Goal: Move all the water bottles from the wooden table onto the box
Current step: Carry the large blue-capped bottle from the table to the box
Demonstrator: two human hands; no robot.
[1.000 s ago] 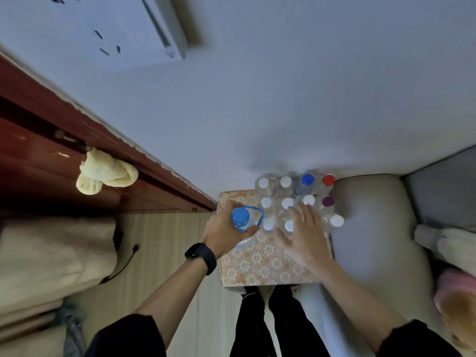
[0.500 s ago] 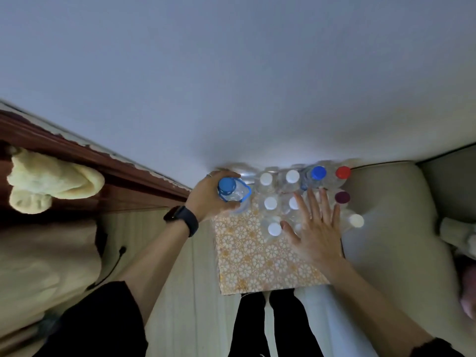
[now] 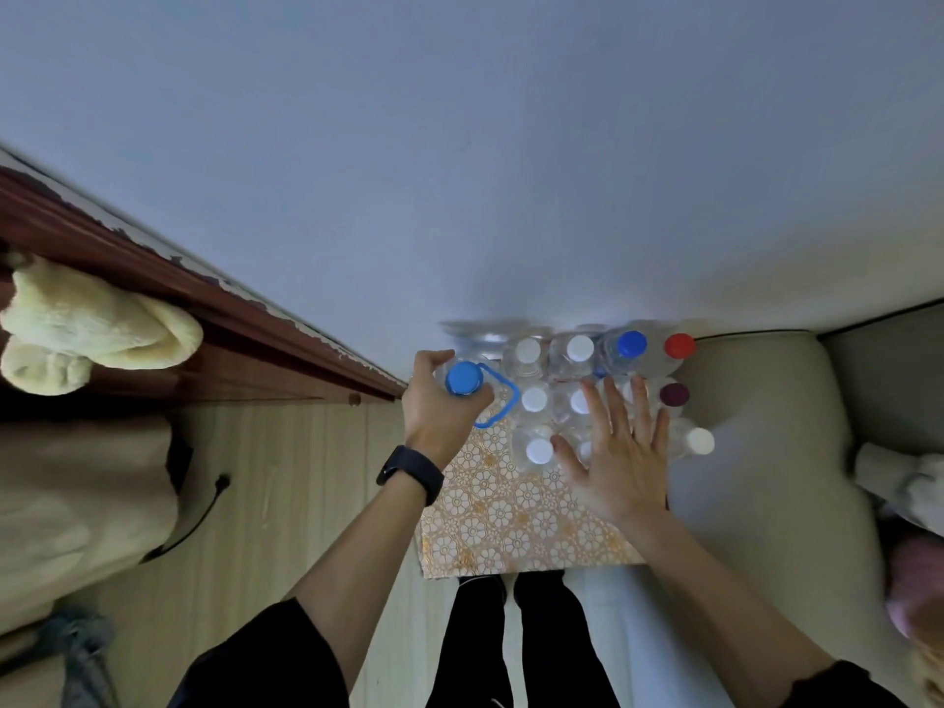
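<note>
A box [image 3: 511, 534] with a gold flower pattern stands in front of me against the wall. Several clear water bottles [image 3: 534, 401] with white, blue, red and purple caps stand packed on its far half. My left hand [image 3: 442, 401] grips a bottle with a light-blue cap and blue carry loop [image 3: 465, 379] at the box's far left corner. My right hand [image 3: 620, 452] lies flat and spread over the bottle caps on the right side, holding nothing. A white-capped bottle [image 3: 700, 442] sits at the box's right edge.
A pale cushioned seat [image 3: 756, 477] adjoins the box on the right. A dark red wooden frame [image 3: 214, 319] with a cream towel [image 3: 92, 329] runs along the left. Light wood floor [image 3: 286, 482] and a beige cover [image 3: 76, 503] lie to the left. My legs [image 3: 511, 641] stand below the box.
My left hand carried the blue-capped bottle from the box's middle to its far left corner. My right hand slid slightly right across the caps and spread its fingers.
</note>
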